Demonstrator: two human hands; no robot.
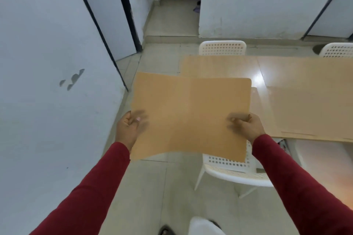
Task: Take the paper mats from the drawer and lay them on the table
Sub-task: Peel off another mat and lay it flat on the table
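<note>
I hold a brown paper mat (pixel 191 116) flat in the air in front of me, over the floor and a white chair. My left hand (pixel 129 128) grips its near left edge and my right hand (pixel 246 126) grips its near right edge. Both arms wear red sleeves. To the right stands the table (pixel 257 80), its glossy top showing between other brown mats: one at the far left end (pixel 219 66), one at the far right (pixel 305 70) and one at the near right (pixel 309 112). No drawer is in view.
A white perforated chair (pixel 229 170) stands tucked at the table's near side under my mat. Two more white chairs (pixel 222 47) (pixel 338 49) stand on the far side. A pale wall (pixel 47 82) runs along my left. Tiled floor (pixel 164 187) lies ahead.
</note>
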